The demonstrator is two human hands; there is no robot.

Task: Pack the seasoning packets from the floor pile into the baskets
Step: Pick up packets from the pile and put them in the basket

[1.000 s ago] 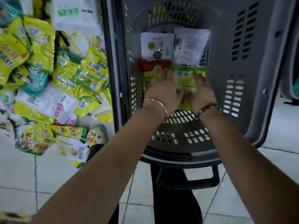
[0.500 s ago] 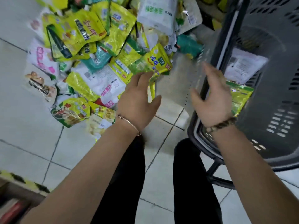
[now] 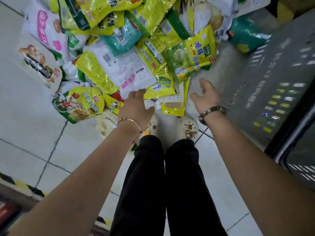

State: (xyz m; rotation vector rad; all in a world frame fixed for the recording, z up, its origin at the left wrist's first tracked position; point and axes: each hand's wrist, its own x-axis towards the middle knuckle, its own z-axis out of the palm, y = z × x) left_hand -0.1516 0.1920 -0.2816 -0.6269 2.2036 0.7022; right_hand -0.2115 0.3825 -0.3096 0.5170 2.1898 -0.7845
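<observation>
A pile of seasoning packets (image 3: pixel 136 48), mostly yellow-green with some white and teal ones, covers the floor across the upper half of the view. My left hand (image 3: pixel 136 108) reaches over the pile's near edge with its fingers spread, the fingertips at a white packet with pink lettering (image 3: pixel 126 72); it holds nothing. My right hand (image 3: pixel 206 96) hovers open and empty beside a yellow packet (image 3: pixel 175 103). The grey perforated basket (image 3: pixel 276 82) stands at the right, blurred, its inside out of sight.
My legs in black trousers and light shoes (image 3: pixel 187 126) stand on the pale tiled floor (image 3: pixel 34 133) just below the pile. A green-yellow packet with blue lettering (image 3: pixel 192 53) lies on top near the basket wall. A dark ledge edges the lower left corner.
Both hands left the basket, where they were setting a green packet, and swung left and down to the floor pile. The view followed; the basket now sits at the right edge.
</observation>
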